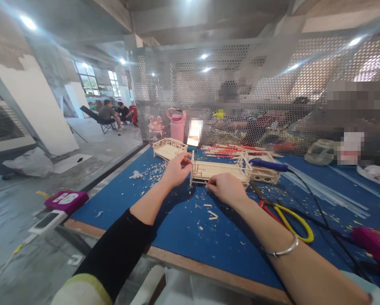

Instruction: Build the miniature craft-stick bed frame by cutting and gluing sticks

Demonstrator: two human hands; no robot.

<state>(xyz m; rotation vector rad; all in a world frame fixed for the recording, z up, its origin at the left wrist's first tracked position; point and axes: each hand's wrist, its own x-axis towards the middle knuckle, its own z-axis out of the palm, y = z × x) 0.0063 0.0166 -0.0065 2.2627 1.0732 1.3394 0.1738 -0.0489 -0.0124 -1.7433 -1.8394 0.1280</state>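
A small model bed point(220, 171) built of pale wooden sticks stands on the blue tabletop before me. At its left end post, my left hand point(178, 170) is closed, thumb and fingers pinching the frame. My right hand point(227, 189) is at the front rail with curled fingers close together; what lies between the fingertips is hidden. Behind my left hand sits a second stick model point(170, 148), and a third stick frame point(266, 173) stands to the right. A blue-handled corded tool point(268, 164) lies across that third frame.
Scissors with a yellow handle point(296, 224) lie right of my right forearm. Long translucent sticks point(326, 188) and red-tipped sticks point(234, 151) lie farther back. Wood scraps point(213, 215) are scattered around. A lit phone point(194, 132) and pink tumbler point(177, 125) stand before a perforated screen point(190, 80).
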